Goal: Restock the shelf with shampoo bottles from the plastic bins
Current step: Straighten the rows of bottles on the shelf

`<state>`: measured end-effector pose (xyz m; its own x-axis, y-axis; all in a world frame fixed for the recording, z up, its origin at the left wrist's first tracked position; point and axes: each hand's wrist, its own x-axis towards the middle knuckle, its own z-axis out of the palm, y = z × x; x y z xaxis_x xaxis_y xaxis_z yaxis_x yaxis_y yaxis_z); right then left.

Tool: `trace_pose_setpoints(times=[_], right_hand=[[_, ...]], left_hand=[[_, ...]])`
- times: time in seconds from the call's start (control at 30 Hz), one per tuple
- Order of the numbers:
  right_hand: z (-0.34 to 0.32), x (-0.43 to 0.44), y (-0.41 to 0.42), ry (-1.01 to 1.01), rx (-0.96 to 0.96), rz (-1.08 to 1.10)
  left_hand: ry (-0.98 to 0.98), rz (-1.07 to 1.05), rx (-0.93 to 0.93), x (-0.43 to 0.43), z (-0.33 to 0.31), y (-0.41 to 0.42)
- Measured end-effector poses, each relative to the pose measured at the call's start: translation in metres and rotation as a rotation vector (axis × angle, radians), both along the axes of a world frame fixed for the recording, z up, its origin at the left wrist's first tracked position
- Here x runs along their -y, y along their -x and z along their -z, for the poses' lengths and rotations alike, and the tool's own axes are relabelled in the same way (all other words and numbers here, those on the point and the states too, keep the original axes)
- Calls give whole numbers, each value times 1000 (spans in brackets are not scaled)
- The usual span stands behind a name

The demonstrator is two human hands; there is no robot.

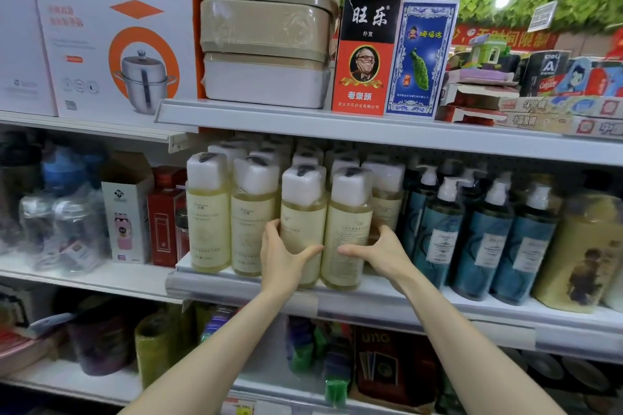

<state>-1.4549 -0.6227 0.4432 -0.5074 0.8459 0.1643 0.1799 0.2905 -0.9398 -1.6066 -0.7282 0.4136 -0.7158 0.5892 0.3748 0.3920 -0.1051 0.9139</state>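
Forearms (215, 347), lower frame; left hand (281, 258) clasps one shampoo bottle (301, 226), right hand (382, 254) the neighbouring bottle (349, 229), centre frame at the shelf (236, 286) front. Slide both back together, upright.

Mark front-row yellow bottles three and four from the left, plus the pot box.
Third yellow bottle (301, 226): head view, label front.
Fourth yellow bottle (349, 221): head view, label front.
Pot box (101, 27): head view, printed front face.
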Motion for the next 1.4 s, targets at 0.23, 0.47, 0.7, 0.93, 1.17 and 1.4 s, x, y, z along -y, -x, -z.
trace_pose_setpoints(times=[0.23, 0.47, 0.7, 0.93, 1.17, 1.4], right_hand=[[7, 6, 11, -71, 140, 103], [8, 5, 5, 20, 42, 2], [10, 5, 13, -12, 108, 108], [12, 15, 23, -131, 258, 192], [12, 12, 11, -18, 160, 71], [14, 12, 16, -74, 174, 166]], left_hand=[[9, -35, -55, 6, 4, 3], [107, -17, -172, 12, 8, 8], [158, -17, -162, 17, 15, 13], [214, -1, -139, 14, 21, 12], [213, -33, -148, 17, 24, 16], [240, -38, -218, 19, 24, 19]])
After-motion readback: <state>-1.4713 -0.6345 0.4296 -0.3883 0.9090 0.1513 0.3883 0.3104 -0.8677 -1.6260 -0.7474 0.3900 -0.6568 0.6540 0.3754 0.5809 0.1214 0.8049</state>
